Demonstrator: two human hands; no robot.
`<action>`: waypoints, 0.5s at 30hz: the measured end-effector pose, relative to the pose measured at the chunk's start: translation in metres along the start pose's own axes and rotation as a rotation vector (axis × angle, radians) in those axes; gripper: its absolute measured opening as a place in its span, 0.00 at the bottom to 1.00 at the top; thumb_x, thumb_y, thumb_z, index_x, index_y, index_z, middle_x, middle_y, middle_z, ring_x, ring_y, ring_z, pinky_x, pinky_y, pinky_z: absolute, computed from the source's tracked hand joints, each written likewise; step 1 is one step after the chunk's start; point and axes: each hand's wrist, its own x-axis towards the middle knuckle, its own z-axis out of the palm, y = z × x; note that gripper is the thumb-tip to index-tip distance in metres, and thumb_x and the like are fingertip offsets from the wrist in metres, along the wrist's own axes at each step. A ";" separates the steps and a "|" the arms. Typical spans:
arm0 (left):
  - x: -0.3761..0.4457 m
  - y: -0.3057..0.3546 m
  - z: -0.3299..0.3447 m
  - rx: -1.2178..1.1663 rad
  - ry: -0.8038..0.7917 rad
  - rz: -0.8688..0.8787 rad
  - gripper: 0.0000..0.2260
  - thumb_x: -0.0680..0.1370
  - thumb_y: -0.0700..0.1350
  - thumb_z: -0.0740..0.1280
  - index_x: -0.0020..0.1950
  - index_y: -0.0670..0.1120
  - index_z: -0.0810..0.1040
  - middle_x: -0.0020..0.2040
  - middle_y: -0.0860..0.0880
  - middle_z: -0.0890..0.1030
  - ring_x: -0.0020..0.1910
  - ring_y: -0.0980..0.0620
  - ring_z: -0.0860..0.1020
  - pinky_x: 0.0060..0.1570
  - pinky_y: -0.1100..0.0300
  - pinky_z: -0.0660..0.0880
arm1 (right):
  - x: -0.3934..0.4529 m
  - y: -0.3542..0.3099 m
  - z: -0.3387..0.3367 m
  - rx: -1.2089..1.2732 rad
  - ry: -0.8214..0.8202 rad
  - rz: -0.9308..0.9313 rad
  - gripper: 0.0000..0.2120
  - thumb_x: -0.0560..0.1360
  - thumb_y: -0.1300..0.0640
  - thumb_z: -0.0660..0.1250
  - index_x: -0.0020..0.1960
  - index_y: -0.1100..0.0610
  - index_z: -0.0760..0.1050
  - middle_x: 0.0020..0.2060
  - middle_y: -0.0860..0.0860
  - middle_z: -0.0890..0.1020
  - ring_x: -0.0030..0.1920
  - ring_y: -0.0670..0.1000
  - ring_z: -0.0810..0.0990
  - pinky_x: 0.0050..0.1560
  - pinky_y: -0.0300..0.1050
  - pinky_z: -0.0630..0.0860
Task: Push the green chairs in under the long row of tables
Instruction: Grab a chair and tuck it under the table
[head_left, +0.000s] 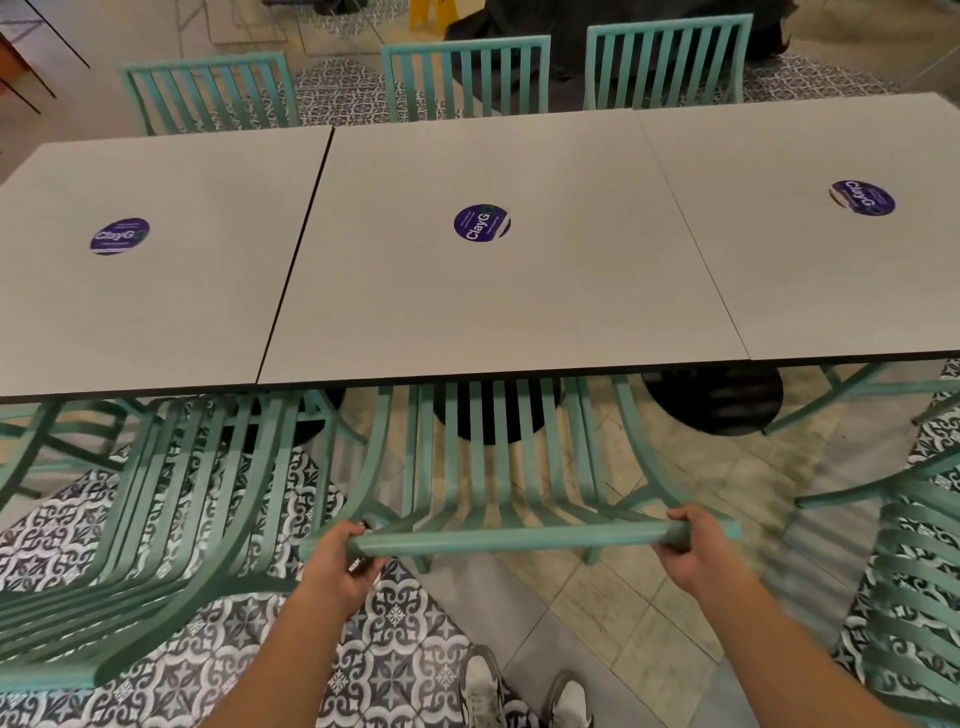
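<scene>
A green slatted chair (498, 467) stands in front of me with its seat partly under the middle grey table (488, 312). My left hand (340, 564) grips the left end of its top rail, and my right hand (693, 551) grips the right end. Another green chair (171, 519) stands to the left, its seat front under the table edge. A third green chair (914, 587) sits at the right, out from the table.
Three grey tables form one long row, each with a round purple sticker (482, 223). Three green chairs (467, 78) line the far side. Black round table bases (714, 400) stand underneath. My white shoes (524, 691) are on the tiled floor below.
</scene>
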 end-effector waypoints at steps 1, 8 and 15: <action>0.000 0.000 0.000 0.000 -0.002 0.002 0.15 0.77 0.37 0.65 0.64 0.39 0.70 0.57 0.36 0.73 0.49 0.39 0.76 0.53 0.49 0.77 | -0.001 0.000 0.000 0.001 0.001 0.005 0.06 0.74 0.70 0.60 0.45 0.60 0.66 0.46 0.58 0.70 0.45 0.57 0.74 0.53 0.48 0.74; -0.002 -0.003 -0.002 0.039 -0.016 0.024 0.12 0.77 0.39 0.66 0.60 0.40 0.72 0.58 0.36 0.74 0.50 0.39 0.77 0.34 0.47 0.81 | 0.001 -0.001 0.001 -0.014 0.004 -0.007 0.06 0.74 0.69 0.61 0.47 0.60 0.66 0.46 0.58 0.71 0.44 0.57 0.75 0.51 0.49 0.77; -0.008 -0.038 -0.004 0.421 -0.232 0.100 0.18 0.75 0.52 0.69 0.58 0.43 0.75 0.54 0.40 0.78 0.55 0.39 0.77 0.51 0.43 0.78 | 0.004 0.006 -0.013 -0.105 -0.044 -0.241 0.22 0.78 0.53 0.65 0.69 0.57 0.66 0.61 0.57 0.74 0.58 0.58 0.78 0.54 0.53 0.78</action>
